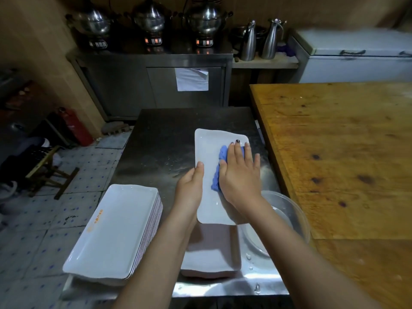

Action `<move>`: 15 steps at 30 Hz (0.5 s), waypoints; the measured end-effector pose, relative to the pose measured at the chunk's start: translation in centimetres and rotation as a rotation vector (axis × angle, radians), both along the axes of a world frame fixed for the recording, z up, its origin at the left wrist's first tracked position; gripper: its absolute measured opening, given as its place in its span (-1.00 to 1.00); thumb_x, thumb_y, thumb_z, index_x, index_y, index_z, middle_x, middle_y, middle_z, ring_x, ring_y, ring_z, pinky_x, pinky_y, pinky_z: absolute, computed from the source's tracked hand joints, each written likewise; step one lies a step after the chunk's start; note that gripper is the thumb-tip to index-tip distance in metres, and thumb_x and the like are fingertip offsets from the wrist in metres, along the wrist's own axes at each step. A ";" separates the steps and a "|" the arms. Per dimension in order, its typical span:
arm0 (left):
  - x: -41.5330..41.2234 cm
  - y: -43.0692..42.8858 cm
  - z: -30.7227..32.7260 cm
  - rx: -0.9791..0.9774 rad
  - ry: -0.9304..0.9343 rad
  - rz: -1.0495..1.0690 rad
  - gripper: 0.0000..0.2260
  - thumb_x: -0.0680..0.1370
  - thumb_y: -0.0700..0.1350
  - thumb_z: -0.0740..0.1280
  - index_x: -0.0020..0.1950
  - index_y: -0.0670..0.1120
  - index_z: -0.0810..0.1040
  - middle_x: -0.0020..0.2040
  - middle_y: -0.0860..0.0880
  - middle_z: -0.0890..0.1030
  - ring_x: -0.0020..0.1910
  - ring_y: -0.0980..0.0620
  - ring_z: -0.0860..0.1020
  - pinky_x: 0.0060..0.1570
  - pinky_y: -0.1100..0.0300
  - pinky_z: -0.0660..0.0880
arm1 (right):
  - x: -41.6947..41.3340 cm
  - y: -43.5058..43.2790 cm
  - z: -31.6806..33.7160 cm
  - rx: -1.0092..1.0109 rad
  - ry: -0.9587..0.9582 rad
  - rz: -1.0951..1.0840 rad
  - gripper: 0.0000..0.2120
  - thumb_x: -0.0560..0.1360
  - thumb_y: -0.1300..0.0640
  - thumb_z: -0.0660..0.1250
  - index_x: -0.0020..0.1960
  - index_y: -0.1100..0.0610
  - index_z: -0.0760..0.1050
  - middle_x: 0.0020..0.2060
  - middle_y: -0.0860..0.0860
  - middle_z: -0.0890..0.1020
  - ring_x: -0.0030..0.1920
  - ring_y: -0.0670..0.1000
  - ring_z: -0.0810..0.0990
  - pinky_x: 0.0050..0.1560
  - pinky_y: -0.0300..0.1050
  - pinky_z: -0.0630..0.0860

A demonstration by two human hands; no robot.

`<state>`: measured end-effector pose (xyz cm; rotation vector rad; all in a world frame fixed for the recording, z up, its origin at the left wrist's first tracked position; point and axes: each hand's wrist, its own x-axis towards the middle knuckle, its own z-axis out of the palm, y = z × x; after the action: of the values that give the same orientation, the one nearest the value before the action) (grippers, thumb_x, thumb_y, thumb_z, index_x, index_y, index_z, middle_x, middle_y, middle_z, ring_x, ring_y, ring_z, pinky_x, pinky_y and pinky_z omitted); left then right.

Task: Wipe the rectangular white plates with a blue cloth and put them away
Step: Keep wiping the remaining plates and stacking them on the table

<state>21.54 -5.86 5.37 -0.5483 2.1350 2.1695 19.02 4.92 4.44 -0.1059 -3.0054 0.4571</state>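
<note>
One steel table [156, 134] carries all items. At its near left corner sits a stack of rectangular white plates [116, 228], probably already wiped. At its centre is one plate [209, 139], with wiping in progress. The left hand [191, 184] grips the plate's left rim. The right hand [240, 172], fingers flat and slightly spread, presses the blue cloth [223, 152] onto the plate. Putting away is not yet done.
</note>
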 end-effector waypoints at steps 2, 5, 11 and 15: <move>-0.1 0.2 0.3 0.027 0.004 0.022 -0.73 0.58 0.12 0.17 -0.14 0.03 0.58 -0.25 0.12 0.63 -0.31 0.17 0.59 -0.47 0.39 0.47 | 0.2 -0.8 0.6 -0.045 0.007 0.081 -0.48 0.64 0.01 -0.14 0.55 0.14 -0.16 0.55 0.03 -0.14 0.52 0.06 -0.26 0.46 0.03 -0.28; -0.4 -0.2 0.7 0.026 -0.012 0.063 -0.67 0.59 0.17 0.11 -0.12 0.00 0.55 -0.20 0.07 0.61 -0.23 0.11 0.58 -0.31 0.26 0.48 | 2.5 -1.9 0.6 -0.084 0.027 0.320 -0.49 0.65 0.02 -0.10 0.55 0.12 -0.12 0.55 0.01 -0.12 0.52 0.07 -0.25 0.47 0.04 -0.18; -0.2 -1.2 0.5 0.025 -0.057 0.064 -0.65 0.56 0.20 0.16 -0.10 -0.01 0.59 -0.09 -0.03 0.67 -0.11 -0.04 0.63 -0.04 0.09 0.56 | 4.4 1.2 -1.0 0.120 -0.014 0.415 -0.49 0.64 -0.06 -0.14 0.54 -0.03 -0.20 0.53 -0.12 -0.16 0.51 -0.02 -0.29 0.44 0.10 -0.28; 0.0 -1.5 0.4 0.040 -0.083 0.048 -0.64 0.54 0.24 0.17 -0.09 0.01 0.59 -0.15 -0.04 0.68 -0.17 -0.06 0.66 -0.13 0.07 0.60 | 3.3 3.5 -1.4 0.227 -0.010 0.282 -0.49 0.64 -0.07 -0.18 0.54 -0.02 -0.21 0.54 -0.12 -0.16 0.50 -0.02 -0.32 0.41 0.12 -0.37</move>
<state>21.54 -7.40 5.77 -0.6818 2.0533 2.1672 22.29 8.40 3.06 0.3369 -3.0660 0.1327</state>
